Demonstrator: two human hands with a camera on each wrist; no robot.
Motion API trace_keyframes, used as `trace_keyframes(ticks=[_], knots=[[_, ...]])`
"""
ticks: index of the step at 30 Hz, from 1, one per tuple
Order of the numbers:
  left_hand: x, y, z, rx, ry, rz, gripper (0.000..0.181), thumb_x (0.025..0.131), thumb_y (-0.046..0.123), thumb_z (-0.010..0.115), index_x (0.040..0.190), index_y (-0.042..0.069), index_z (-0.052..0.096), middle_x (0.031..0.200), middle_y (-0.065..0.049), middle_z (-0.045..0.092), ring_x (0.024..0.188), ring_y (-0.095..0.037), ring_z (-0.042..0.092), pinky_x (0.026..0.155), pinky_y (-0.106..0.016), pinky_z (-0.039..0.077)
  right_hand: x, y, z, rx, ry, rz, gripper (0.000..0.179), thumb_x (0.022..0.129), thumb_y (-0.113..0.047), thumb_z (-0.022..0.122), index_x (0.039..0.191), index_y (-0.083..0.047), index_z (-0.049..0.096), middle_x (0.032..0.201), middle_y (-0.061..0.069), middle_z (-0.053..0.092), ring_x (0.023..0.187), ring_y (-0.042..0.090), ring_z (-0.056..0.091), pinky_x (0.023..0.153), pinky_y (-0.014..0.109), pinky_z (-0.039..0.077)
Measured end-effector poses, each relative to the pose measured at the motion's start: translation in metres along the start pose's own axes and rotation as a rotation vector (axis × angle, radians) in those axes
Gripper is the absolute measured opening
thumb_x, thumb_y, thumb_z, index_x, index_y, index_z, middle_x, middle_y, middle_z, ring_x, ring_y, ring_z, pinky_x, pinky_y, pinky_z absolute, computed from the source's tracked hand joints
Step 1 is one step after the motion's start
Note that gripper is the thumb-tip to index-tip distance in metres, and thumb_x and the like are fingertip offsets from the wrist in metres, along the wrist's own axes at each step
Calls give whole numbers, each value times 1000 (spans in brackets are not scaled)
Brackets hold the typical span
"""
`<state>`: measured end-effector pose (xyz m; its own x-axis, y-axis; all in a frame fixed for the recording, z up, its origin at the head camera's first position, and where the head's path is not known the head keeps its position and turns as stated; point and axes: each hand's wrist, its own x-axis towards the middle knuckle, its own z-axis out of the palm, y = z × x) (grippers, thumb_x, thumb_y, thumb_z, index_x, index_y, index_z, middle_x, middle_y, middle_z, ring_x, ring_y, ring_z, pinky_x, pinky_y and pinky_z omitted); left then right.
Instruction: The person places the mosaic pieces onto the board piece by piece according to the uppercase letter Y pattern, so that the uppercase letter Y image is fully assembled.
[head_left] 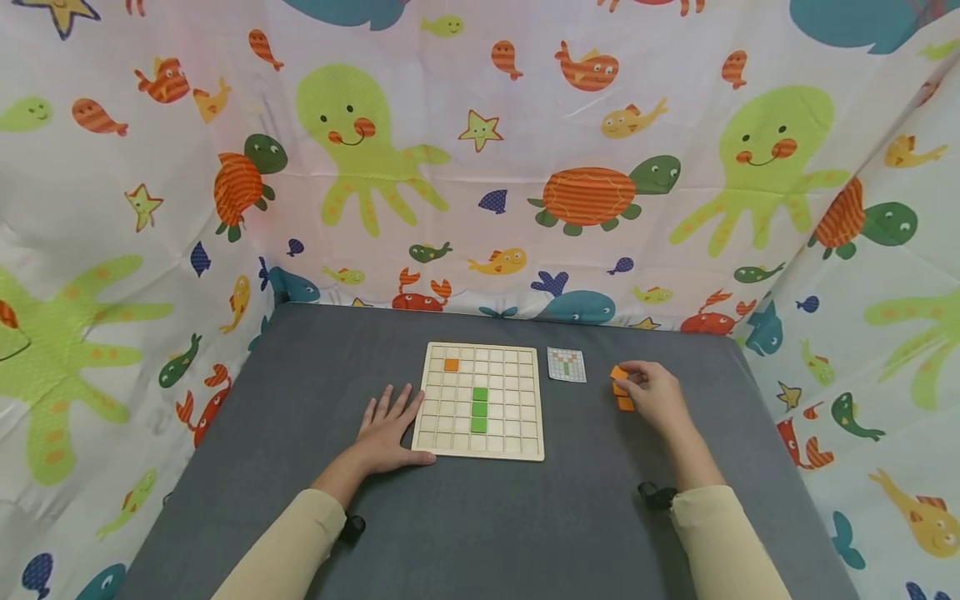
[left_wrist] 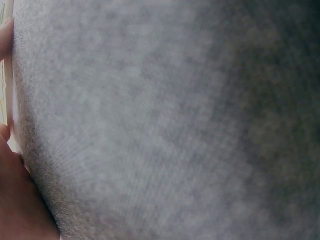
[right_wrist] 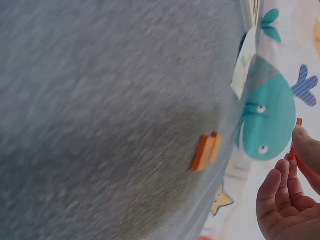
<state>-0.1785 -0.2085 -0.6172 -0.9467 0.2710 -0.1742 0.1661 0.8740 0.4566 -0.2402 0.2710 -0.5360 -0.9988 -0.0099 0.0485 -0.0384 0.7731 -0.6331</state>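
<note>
A square wooden grid board (head_left: 517, 455) lies on the grey cloth, holding one orange tile (head_left: 451, 365) near its upper left and several green tiles (head_left: 479, 409) stacked in a column near the middle. With fingers spread, my left hand (head_left: 384, 442) rests at the board's left edge, its thumb by the lower left corner. To the right, my right hand (head_left: 657, 398) pinches an orange square tile (right_wrist: 299, 122) between thumb and fingertips, raised off the table. Below it, two more orange tiles (right_wrist: 202, 153) lie close together on the cloth.
A small printed card (head_left: 566, 365) with a coloured grid pattern lies just right of the board. Behind the grey table (head_left: 585, 517) and along both sides hangs a white curtain (head_left: 465, 250) printed with sea animals. Black straps (head_left: 657, 496) circle the wrists below cream sleeves.
</note>
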Motion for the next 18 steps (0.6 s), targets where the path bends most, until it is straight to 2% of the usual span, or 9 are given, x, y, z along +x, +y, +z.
trace_keyframes(ticks=[8,18], knots=[[0,-1,3,-3,4,10,127,67,93,59,164,29,9,172,-2,0,156,-35,-15,122,-60,-10,3,-21,11,16,-24,-42,32,96,-19,72,124,-4,69,120,18,61,103,32,62,77,40,57],[0,-2,2,-9,13,17,126,67,92,60,164,28,10,172,-3,1,156,-34,-14,122,-60,-10,10,-51,31,39,-36,-92,30,94,-14,73,122,-3,70,118,17,64,102,31,62,78,39,53]])
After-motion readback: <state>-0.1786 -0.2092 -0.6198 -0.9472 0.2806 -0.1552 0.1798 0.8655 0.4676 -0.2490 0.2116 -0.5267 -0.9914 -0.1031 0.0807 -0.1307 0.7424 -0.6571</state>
